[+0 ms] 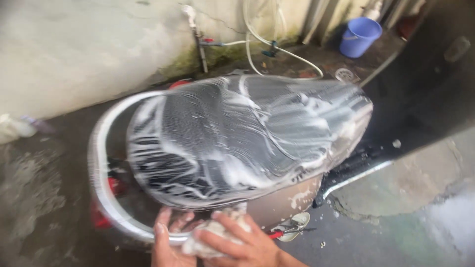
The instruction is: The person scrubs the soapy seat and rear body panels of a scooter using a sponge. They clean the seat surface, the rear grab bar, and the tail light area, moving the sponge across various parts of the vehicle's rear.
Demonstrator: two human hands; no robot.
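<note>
Fingers [225, 236] of the right hand [242, 244] curl tight over a soapy pale cloth [210, 240], pressing it against the lower edge of a scooter's side panel [282, 202], while the left hand [166, 242] lies beside it, fingers loosely spread on the chrome grab rail [101, 188] and touching the same cloth. The cloth looks soft, sodden and light, likely slippery with suds, and is best bunched in the palm as it is held now. Above the hands, the black scooter seat [237, 133] is streaked all over with white foam and would probably be slick to the touch. Farther off, by the stained wall [74, 49], white hoses [257, 34] hang from pipework, and a blue bucket [360, 35] stands on the wet ground; whether it holds anything cannot be told from here.
</note>
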